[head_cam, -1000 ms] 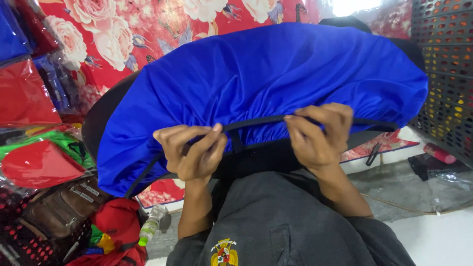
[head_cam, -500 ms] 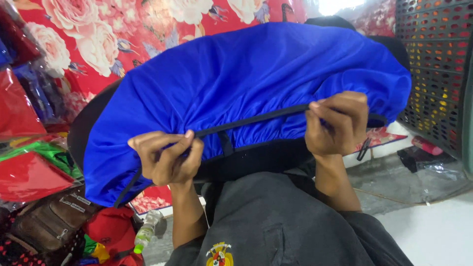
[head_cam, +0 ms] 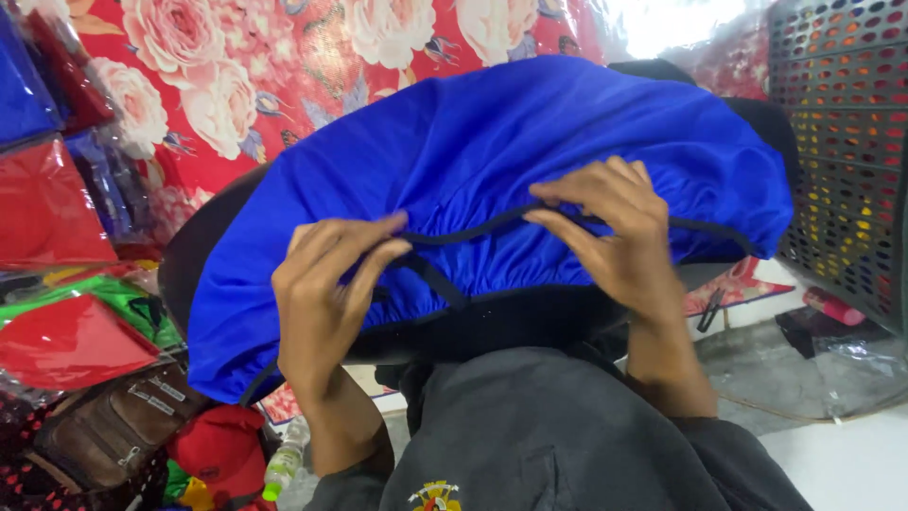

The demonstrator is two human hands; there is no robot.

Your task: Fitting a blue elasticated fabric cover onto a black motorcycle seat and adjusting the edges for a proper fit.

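A bright blue fabric cover (head_cam: 530, 161) is stretched over a black bag-like object (head_cam: 492, 326) in front of me. A black cord (head_cam: 473, 229) runs along the cover's gathered lower edge. My left hand (head_cam: 326, 293) pinches the cord at the left, fingers curled around it. My right hand (head_cam: 619, 232) grips the cord at the right, fingers hooked over it on the blue fabric. Both forearms rise from a dark grey sleeved garment (head_cam: 558, 435) at the bottom.
A red floral sheet (head_cam: 246, 85) hangs behind. Packed red and green goods (head_cam: 66, 341), a brown bag (head_cam: 104, 431), a red cap (head_cam: 213, 449) and a small bottle (head_cam: 284, 464) lie at the left. A perforated black crate (head_cam: 842, 151) stands at the right.
Both hands have drawn closer together along the cord toward the middle of the cover. The cover now sits higher and more to the right in view.
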